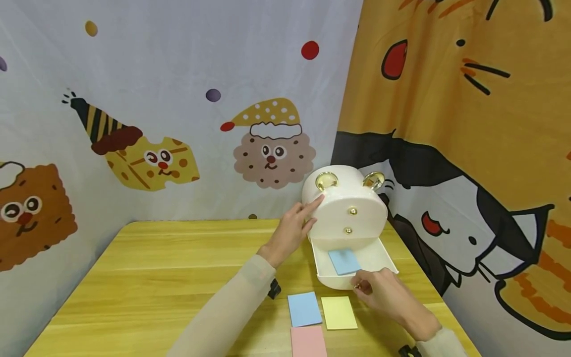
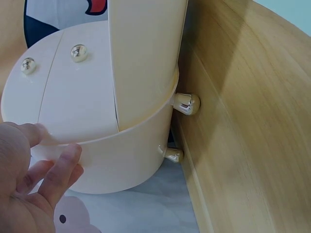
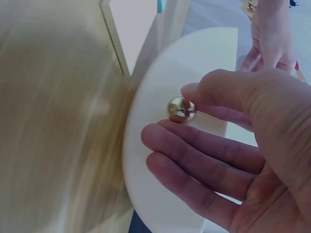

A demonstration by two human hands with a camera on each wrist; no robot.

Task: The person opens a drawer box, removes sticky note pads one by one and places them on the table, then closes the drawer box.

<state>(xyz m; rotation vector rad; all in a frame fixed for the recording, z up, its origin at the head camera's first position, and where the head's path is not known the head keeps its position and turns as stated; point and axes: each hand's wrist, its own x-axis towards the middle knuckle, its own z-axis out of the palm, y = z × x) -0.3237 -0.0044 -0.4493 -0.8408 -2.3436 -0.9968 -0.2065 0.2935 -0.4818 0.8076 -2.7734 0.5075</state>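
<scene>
A white rounded storage box (image 1: 312,225) with gold ears stands at the table's back right. Its bottom drawer (image 1: 387,255) is pulled out, and a light blue sticky-note pad (image 1: 344,262) lies inside. My left hand (image 1: 291,229) touches the box's left side with extended fingers; the left wrist view shows the fingertips against the cream wall near the front edge. At the drawer front, my right hand (image 1: 387,293) pinches the round gold knob (image 3: 178,110) between thumb and index finger, the other fingers loosely bent beside it.
On the table (image 1: 187,277) before the drawer lie a blue pad (image 1: 305,309), a yellow pad (image 1: 339,313) and a pink pad (image 1: 309,341). Two upper drawers with gold knobs are closed. Printed curtains (image 1: 178,59) hang behind and to the right.
</scene>
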